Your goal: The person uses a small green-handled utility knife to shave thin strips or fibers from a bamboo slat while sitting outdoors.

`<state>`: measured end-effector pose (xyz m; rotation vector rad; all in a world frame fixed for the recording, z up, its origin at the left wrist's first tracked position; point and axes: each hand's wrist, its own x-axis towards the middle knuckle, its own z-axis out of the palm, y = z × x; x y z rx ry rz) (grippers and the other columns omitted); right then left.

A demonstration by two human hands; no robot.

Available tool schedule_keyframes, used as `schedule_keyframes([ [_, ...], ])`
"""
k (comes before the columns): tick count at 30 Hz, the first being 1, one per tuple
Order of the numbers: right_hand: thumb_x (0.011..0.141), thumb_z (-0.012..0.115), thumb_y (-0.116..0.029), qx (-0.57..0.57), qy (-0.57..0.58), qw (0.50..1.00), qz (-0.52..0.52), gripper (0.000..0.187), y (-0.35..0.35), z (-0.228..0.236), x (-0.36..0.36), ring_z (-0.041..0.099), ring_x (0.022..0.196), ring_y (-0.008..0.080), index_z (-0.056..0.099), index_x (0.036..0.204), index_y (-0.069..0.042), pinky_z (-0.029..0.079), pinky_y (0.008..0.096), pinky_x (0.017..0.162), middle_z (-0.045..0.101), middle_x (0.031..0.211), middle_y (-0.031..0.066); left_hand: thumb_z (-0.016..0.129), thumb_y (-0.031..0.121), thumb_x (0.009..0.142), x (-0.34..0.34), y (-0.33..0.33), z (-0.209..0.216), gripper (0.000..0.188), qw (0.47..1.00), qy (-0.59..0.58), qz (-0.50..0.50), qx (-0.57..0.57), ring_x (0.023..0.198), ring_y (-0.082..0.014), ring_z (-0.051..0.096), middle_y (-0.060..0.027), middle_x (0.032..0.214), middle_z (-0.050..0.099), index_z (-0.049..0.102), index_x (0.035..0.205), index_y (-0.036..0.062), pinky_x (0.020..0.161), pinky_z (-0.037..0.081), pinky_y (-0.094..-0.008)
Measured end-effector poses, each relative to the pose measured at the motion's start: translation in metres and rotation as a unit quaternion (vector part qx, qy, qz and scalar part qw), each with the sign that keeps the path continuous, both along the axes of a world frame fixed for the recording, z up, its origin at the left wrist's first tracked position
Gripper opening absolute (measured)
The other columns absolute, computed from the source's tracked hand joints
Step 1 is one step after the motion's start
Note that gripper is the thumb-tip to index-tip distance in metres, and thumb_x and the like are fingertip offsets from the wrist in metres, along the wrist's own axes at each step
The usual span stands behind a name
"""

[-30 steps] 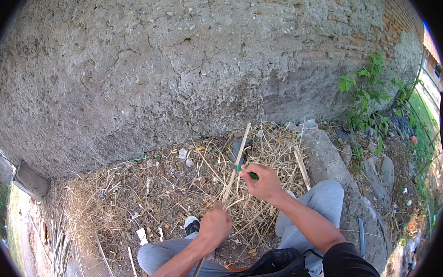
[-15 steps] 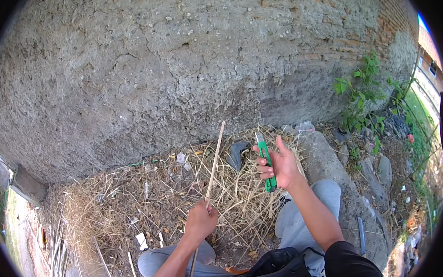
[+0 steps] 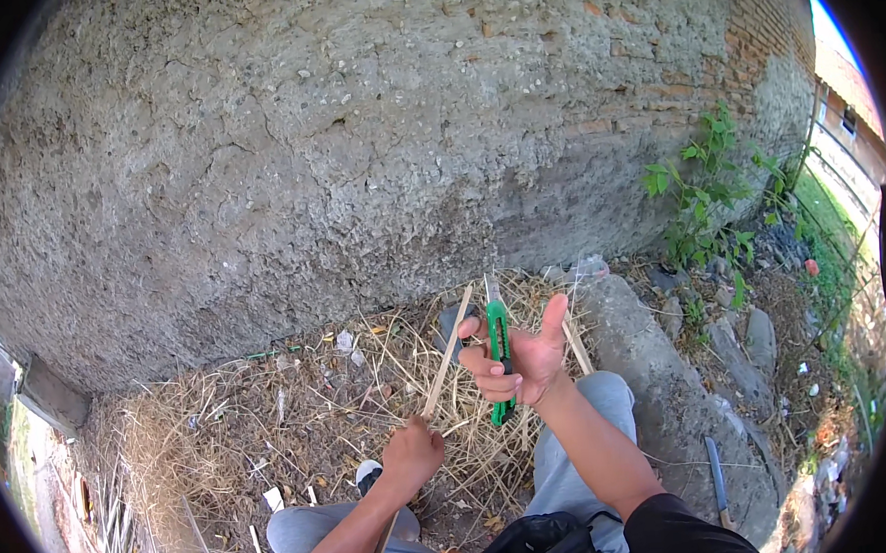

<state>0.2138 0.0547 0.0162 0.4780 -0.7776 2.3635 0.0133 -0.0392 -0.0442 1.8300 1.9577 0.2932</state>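
My left hand (image 3: 413, 456) is closed around a long, thin strip of bamboo or wood (image 3: 440, 375), which points up toward the wall. Its lower part runs back along my forearm. In my right hand (image 3: 532, 357) is a green utility knife (image 3: 498, 359), blade up, held by the curled fingers with the thumb raised away from it. The knife stands just right of the strip's upper end, and a small gap seems to separate them. Behind the strip lies a dark grey stone-like lump (image 3: 454, 326), partly hidden.
A rough, weathered wall (image 3: 357, 161) rises ahead. Dry straw and shavings (image 3: 201, 429) cover the ground. To the right are a large stone slab (image 3: 638, 356), a long knife (image 3: 717, 474) lying on it, and a leafy green plant (image 3: 709, 192). Pale strips (image 3: 114, 534) lie far left.
My right hand has moved left and a little lower with the utility knife, nearer the strip. The strip's upper end has come down, and my left hand sits slightly lower. The view has shifted.
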Motion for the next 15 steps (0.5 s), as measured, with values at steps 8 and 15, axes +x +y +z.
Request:
schedule_keyframes([
  [8, 0.041, 0.051, -0.097, 0.049, 0.073, 0.993, 0.085, 0.137, -0.012, -0.001, -0.027, 0.036, 0.049, 0.0042, 0.039, 0.137, 0.001, 0.03, 0.0181, 0.042, 0.046, 0.079, 0.004, 0.055, 0.024, 0.087, 0.014, 0.004, -0.006, 0.036, 0.998, 0.052, -0.014, 0.015, 0.077, -0.0451, 0.066, -0.0294, 0.08, 0.065, 0.051, 0.101, -0.0082, 0.073, 0.053, -0.0534],
  [15, 0.03, 0.051, -0.098, 0.063, 0.094, 0.988, 0.104, 0.15, -0.025, 0.001, -0.038, 0.037, 0.047, 0.0031, 0.035, 0.138, 0.005, 0.029, 0.0178, 0.038, 0.049, 0.077, 0.004, 0.053, 0.028, 0.089, 0.003, 0.012, -0.029, 0.039, 0.997, -0.022, -0.055, 0.046, 0.087, -0.0424, 0.066, -0.0237, 0.093, 0.067, 0.052, 0.115, -0.0009, 0.077, 0.052, -0.052],
])
